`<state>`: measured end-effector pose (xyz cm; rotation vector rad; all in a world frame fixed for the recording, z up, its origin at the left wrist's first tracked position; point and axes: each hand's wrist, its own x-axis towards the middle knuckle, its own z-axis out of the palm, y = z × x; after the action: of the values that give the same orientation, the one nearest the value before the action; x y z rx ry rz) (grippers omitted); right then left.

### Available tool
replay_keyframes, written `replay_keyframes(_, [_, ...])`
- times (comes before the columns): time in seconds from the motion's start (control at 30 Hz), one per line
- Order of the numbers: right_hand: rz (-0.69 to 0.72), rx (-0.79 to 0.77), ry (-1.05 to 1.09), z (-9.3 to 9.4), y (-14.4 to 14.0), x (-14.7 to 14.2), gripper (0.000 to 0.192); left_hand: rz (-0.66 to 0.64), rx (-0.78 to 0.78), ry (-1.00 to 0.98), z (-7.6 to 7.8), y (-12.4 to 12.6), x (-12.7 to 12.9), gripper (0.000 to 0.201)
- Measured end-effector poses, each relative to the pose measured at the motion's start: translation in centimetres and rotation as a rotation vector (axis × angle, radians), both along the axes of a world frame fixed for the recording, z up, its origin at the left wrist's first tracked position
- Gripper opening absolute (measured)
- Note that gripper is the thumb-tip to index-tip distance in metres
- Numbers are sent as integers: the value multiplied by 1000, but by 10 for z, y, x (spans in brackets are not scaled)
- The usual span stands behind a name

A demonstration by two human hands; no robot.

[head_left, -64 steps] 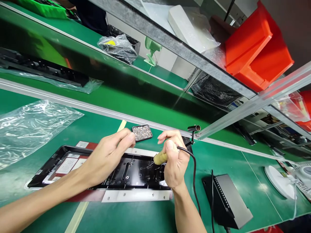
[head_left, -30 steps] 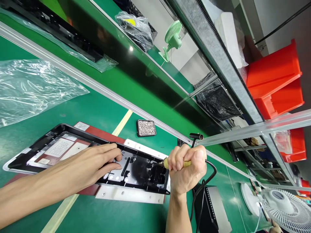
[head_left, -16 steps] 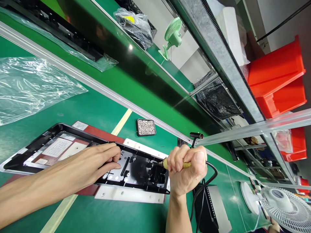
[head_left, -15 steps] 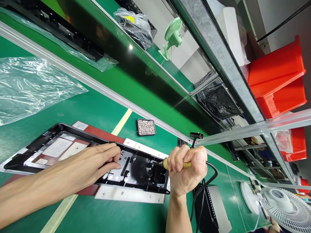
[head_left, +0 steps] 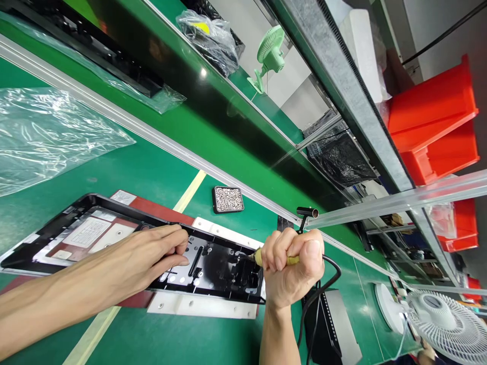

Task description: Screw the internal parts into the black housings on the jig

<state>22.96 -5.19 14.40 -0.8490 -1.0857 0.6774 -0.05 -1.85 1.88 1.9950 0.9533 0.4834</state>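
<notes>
My right hand [head_left: 294, 263] is wrapped round the yellow handle of a corded soldering iron [head_left: 259, 257]. Its metal tip points left, down onto the right part of a long black plastic housing [head_left: 218, 294]. Inside the housing lies a dark metal plate [head_left: 213, 261] with slots and holes. My left hand [head_left: 163, 251] rests over the middle of the housing, fingers curled in and thumb below them; whatever lies inside the curl is hidden. Under the housing is a reddish-brown fixture with white blocks [head_left: 205, 306].
A small black tray of tiny metal pieces [head_left: 228, 199] sits behind the housing. Clear plastic film [head_left: 49, 137] lies at left. Black cable [head_left: 335, 274] hangs beside my right wrist, near a black and grey box [head_left: 335, 324]. A white fan [head_left: 437, 319] stands at lower right, red bins [head_left: 433, 121] above.
Both hands and the iron keep practically the same place on the housing. The whole view has shifted only very slightly.
</notes>
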Motion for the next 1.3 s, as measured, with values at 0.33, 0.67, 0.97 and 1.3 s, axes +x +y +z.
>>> replay_keyframes(0.33, [-1, 9, 13, -2, -2, -1, 44, -14, 28, -17, 2, 5, 1, 42])
replay_keyframes(0.67, [4, 20, -1, -3, 0, -3, 45, -23, 23, 0, 1, 6, 1, 41])
replay_keyframes(0.97, [14, 21, -7, -4, -1, -2, 45, -35, -2, 5, -1, 7, 0, 38])
replay_keyframes(1.3, [20, 23, -12, -3, -1, -3, 44, -4, 37, -7, 0, 5, 4, 39])
